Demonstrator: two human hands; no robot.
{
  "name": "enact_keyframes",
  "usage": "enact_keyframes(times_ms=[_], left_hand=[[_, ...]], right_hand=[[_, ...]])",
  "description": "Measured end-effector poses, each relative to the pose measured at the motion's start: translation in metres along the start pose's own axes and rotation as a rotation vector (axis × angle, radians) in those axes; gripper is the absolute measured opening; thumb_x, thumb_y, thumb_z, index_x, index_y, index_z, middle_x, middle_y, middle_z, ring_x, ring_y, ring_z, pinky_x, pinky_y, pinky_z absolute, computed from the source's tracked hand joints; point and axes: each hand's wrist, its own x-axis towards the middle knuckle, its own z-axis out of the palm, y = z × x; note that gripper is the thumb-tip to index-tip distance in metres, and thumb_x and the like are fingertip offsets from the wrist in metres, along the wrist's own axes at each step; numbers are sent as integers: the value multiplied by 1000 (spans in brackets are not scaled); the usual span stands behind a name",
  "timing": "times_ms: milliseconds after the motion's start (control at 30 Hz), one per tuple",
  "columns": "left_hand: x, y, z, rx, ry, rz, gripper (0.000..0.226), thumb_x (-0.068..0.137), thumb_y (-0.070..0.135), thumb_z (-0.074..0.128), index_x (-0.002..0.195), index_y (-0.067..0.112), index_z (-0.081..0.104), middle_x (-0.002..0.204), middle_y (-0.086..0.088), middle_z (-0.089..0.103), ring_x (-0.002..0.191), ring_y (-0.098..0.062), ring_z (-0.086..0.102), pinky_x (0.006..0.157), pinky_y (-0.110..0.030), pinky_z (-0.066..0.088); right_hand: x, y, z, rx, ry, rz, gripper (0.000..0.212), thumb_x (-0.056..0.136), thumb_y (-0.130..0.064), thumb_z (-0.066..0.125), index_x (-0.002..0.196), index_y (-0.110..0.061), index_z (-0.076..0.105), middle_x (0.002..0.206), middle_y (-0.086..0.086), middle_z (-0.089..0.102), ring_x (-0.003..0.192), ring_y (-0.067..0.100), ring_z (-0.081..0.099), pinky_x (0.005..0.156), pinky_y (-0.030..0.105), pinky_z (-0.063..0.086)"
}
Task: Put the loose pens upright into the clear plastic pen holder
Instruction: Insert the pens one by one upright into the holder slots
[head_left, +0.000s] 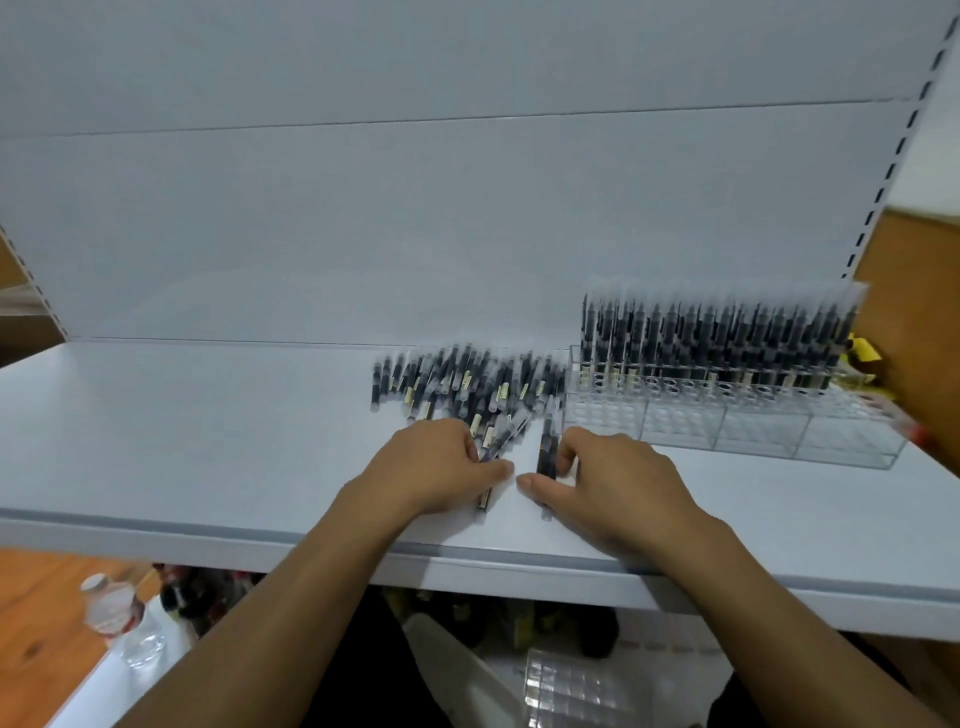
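- Right grip (613, 478) pinches one pen (545, 449), probably to tip it upright.
- Left grip (436, 465) curls on another pen (484, 500); the loose pile (467, 384) lies just beyond.
- Clear holder (727, 431) stands beyond the right grip, rightward, with its front holes free.

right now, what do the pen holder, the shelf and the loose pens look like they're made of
Pale grey shelf: probably painted metal, smooth and matt, with a folded front edge. Clear rectangular pen holder: looks like glossy transparent acrylic or similar plastic; the shelf shows through its walls. Loose black pens: likely plastic barrels with clear caps; blur leaves this open.
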Motion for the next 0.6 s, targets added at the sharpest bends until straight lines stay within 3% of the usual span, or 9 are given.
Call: enact_keyframes(times_ms=[67,167,267,333,433,600], left_hand=[[3,9,-1,94,-49,4,49,82,61,59,64,16,50,58,3,49,54,-14,45,53,-27,35],[7,18,-2,162,-96,4,47,88,47,57,55,16,45,51,2,43,49,-15,41,52,-25,35],[8,24,-5,161,-102,-4,42,90,31,57,52,16,45,49,1,43,45,-13,40,49,-24,35],[7,24,-6,104,-99,-21,37,90,25,57,56,14,49,53,0,48,49,-16,45,53,-27,42],[4,18,-4,-104,-93,-50,32,91,24,56,61,12,56,57,-2,56,53,-17,53,64,-33,53],[-1,3,5,-357,-6,-26,41,94,34,57,59,15,48,44,4,50,39,-7,46,47,-19,37]], right_hand=[[2,1,-2,-42,-10,31,51,77,-79,48,69,-28,48,63,-9,56,59,9,51,48,29,31],[6,-2,-3,-29,-61,51,56,79,-71,55,51,-23,50,50,-6,52,49,11,49,46,27,29],[12,-9,-1,33,-131,69,53,84,-57,61,37,-32,55,33,-6,41,41,11,40,44,25,27],[17,-12,0,93,-150,113,59,84,-53,64,39,-19,49,35,-4,39,43,13,41,45,25,28],[23,-16,-1,46,-155,126,54,85,-58,61,52,-20,44,50,-3,43,48,15,42,46,27,27],[34,-26,0,57,-165,126,57,90,-60,55,56,-16,42,55,0,43,51,17,42,48,29,30]])
